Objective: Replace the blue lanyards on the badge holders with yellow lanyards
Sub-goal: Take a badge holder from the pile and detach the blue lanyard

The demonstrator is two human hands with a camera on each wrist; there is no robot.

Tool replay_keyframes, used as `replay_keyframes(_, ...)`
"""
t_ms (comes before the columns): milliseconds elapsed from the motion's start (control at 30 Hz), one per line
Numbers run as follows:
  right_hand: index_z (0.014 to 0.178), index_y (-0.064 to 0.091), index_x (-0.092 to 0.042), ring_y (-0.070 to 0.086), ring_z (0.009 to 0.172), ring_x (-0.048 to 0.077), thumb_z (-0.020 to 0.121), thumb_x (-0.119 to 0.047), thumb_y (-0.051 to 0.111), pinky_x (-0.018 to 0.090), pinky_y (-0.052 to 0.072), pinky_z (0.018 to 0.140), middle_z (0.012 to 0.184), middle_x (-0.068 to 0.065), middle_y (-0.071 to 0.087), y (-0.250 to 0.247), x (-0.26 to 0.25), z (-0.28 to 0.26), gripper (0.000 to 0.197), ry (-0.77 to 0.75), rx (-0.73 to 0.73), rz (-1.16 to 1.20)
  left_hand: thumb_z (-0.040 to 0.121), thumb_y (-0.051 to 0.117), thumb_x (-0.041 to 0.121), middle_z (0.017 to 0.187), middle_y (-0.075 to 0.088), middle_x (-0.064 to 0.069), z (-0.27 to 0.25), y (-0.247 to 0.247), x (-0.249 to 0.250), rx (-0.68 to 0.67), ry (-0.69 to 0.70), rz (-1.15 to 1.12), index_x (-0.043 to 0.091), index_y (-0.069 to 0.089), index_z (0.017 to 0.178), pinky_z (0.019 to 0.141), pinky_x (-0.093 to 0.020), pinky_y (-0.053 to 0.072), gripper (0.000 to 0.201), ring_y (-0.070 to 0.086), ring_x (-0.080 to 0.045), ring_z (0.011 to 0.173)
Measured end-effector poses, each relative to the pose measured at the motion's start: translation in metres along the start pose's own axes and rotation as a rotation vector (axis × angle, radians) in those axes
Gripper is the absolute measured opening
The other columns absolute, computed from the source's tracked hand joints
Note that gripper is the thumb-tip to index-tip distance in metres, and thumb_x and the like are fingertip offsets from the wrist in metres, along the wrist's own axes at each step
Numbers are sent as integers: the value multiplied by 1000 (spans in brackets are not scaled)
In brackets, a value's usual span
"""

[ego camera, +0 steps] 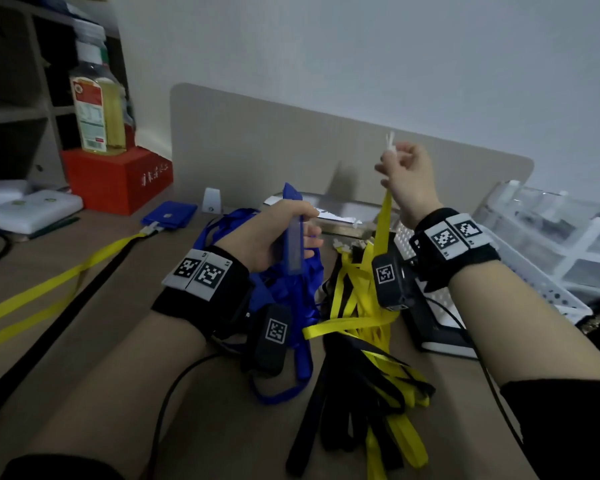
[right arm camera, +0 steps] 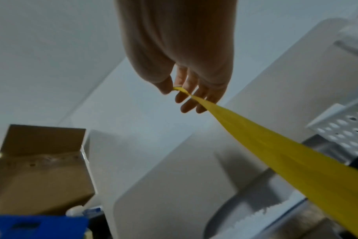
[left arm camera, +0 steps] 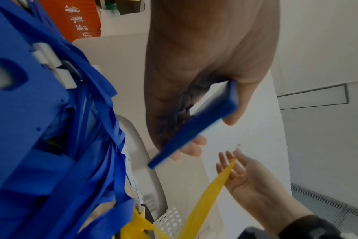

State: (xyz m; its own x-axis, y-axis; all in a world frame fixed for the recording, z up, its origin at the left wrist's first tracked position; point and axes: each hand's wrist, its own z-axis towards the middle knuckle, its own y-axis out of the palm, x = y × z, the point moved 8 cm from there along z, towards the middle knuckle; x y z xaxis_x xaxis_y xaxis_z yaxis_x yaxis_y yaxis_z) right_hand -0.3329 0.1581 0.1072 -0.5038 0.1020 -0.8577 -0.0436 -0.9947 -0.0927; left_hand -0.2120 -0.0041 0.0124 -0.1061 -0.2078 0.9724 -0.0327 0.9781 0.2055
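The left hand point(ego camera: 274, 233) grips a flat blue plastic badge holder point(ego camera: 293, 233); the right hand point(ego camera: 407, 178) pinches a yellow ribbon lanyard point(ego camera: 383, 220) beside it. Best bring the lanyard's white clip point(ego camera: 389, 142) squarely to the holder's slot.

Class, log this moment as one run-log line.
left hand: grips blue badge holder | right hand: pinches yellow lanyard by its white clip | lanyard not yet attached

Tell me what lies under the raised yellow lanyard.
Under the yellow lanyard that the right hand pinches lies a heap of yellow and black lanyards on the desk. What the heap covers cannot be seen.
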Motion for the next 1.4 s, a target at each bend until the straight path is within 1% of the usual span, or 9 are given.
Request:
replay_keyframes(100,112,40,-15,63,82,7,99,-15,45,25,50,80,100,3,56,-11,-40,0,15,-93,66,104,90,59,30,68,52,1,-9,-1,8,46,46,46,18,53,86,60,-26,41,14,47,-12,58)
replay_keyframes(233,108,44,-19,64,79,9,98,-15,48,23,51,72,100,5,59,-14,-66,-10,12,-110,37,142,84,50,67,78,44,1,-17,-2,15,123,83,211,23,55,109,52,-24,30,52,35,-8,56)
replay_keyframes(367,102,55,-13,55,63,10,97,-19,54,21,48,59,83,2,60,14,-40,-46,7,105,-302,215,93,16,69,122,59,-17,-20,3,15,149,76,141,15,44,139,56,-22,36,77,51,-18,77)
replay_keyframes(467,99,60,-13,51,58,7,99,-22,50,19,43,54,81,-1,62,35,-14,-78,14,142,-488,101,102,19,51,69,56,1,-20,-1,6,105,109,86,13,59,114,44,-14,38,57,51,-3,51)
replay_keyframes(700,95,60,-12,40,53,11,100,-18,48,25,28,54,67,-6,62,60,18,-110,14,153,-496,188,99,47,29,44,47,15,-14,-1,-2,89,234,271,14,58,79,39,-11,32,26,42,2,38)
replay_keyframes(867,103,63,-11,42,49,4,99,-18,49,18,32,49,68,-4,55,64,29,-114,16,174,-502,190,95,56,32,72,68,3,-11,-6,0,136,312,239,9,71,98,67,-19,48,27,61,-6,69)
replay_keyframes(933,109,63,-9,44,47,1,98,-13,50,15,34,47,64,-6,56,65,24,-116,16,148,-520,159,95,56,32,69,67,7,-11,-8,1,159,328,222,8,71,101,63,-17,49,29,61,-2,65)
replay_keyframes(1100,111,59,-2,48,45,-3,95,0,52,8,37,45,50,-13,55,64,15,-118,18,99,-506,166,94,58,32,98,73,-10,-8,-15,-4,211,308,211,9,73,99,90,-34,52,28,68,-22,96)
replay_keyframes(1400,101,65,-7,53,55,-3,87,-3,66,14,44,56,71,-7,61,62,16,-114,15,-11,-458,28,97,53,32,43,54,14,-8,-19,-5,240,289,185,16,60,66,40,-11,37,36,49,3,37)
